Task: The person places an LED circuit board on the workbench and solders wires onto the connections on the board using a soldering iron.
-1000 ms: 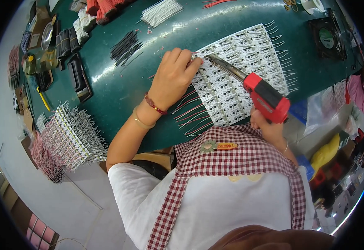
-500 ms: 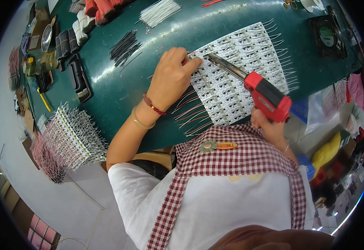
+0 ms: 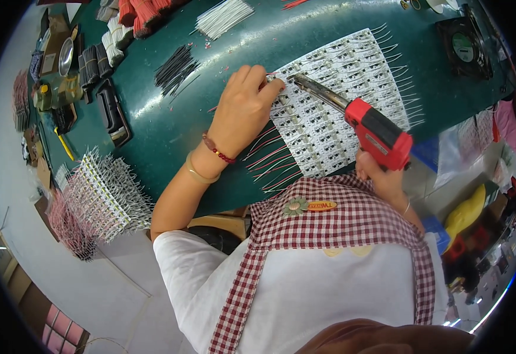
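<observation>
A white panel of small circuit boards [image 3: 343,74] lies on the green table, with white wires along its right edge and red, white and black ones at its lower left. My left hand [image 3: 243,100] is closed at the panel's upper left corner, thumb and forefinger pinching a thin red wire [image 3: 271,74]; its far end is hidden by my fingers. My right hand [image 3: 383,182] grips a red and black soldering gun [image 3: 379,133] by its handle. The gun's metal tip points at the panel's upper left, just right of my left fingertips. Whether it touches cannot be made out.
Loose black wires [image 3: 176,69] and white wires [image 3: 224,17] lie beyond my left hand. Bundled red wires [image 3: 143,16] sit at the far left. A black fan [image 3: 463,48] stands at the far right. Stacked wired boards [image 3: 101,192] rest by the left table edge.
Both hands hold nearly the same pose. The soldering gun has shifted very slightly; the whole view has moved a little too.
</observation>
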`<move>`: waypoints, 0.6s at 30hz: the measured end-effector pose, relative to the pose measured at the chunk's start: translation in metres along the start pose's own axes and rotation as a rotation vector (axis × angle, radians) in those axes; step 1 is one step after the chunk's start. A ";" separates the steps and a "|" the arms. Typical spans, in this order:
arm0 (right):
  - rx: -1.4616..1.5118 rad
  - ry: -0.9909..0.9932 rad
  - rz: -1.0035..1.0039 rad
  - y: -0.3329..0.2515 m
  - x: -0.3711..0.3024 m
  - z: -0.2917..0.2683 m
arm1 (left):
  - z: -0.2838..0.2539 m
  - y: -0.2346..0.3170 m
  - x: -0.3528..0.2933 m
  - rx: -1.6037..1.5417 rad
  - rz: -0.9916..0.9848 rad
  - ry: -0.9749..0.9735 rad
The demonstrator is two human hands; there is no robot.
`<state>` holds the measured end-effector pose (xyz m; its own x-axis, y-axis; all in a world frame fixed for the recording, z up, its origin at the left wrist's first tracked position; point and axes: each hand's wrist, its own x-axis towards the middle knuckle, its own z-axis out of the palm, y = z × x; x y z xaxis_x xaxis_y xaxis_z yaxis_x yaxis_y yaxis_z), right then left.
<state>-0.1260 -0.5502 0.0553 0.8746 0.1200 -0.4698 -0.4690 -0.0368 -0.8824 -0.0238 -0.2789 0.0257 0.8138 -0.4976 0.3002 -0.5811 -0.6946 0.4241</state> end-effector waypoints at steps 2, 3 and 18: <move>-0.016 -0.003 -0.013 0.001 0.000 0.000 | 0.002 0.000 -0.001 -0.048 -0.040 0.026; -0.014 -0.004 -0.009 0.002 -0.001 -0.001 | 0.001 0.001 -0.002 -0.048 -0.039 0.025; 0.046 0.016 0.006 -0.005 0.002 0.002 | -0.006 0.004 0.007 -0.015 -0.017 -0.060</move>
<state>-0.1226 -0.5476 0.0587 0.8737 0.1036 -0.4753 -0.4786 0.0079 -0.8780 -0.0206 -0.2821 0.0346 0.8216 -0.5166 0.2412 -0.5669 -0.6956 0.4413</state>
